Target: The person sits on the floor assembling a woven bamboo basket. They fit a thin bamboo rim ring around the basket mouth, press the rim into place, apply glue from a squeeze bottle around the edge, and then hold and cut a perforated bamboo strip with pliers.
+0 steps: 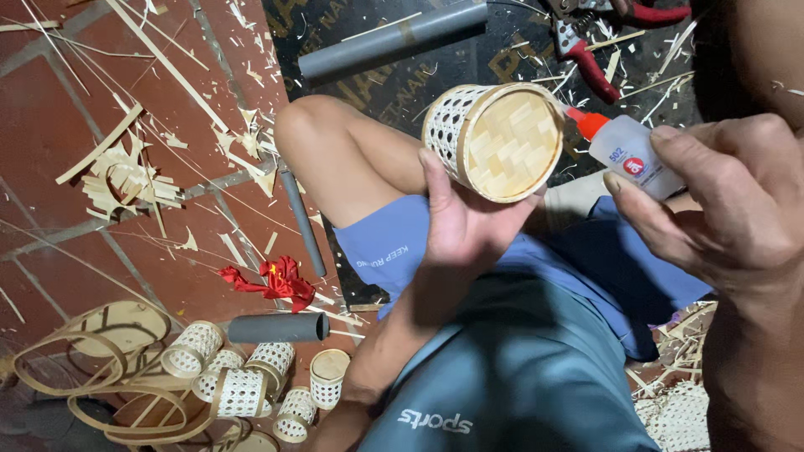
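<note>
Your left hand (pixel 469 222) fingers curled around a small round woven bamboo basket (pixel 494 138), tilting its flat plaited base toward you. Your right hand (pixel 720 197) fingers pinched a small white plastic glue bottle with an orange nozzle (pixel 624 151), tip touching the base rim, likely to reach the seam. Finished baskets (pixel 251 385) lay on the red tiled floor (pixel 67 201).

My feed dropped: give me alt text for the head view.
The left hand holds a small woven bamboo basket bottom-up while the right hand touches a glue bottle's orange nozzle to its rim. Finished baskets lie on the floor.
</note>
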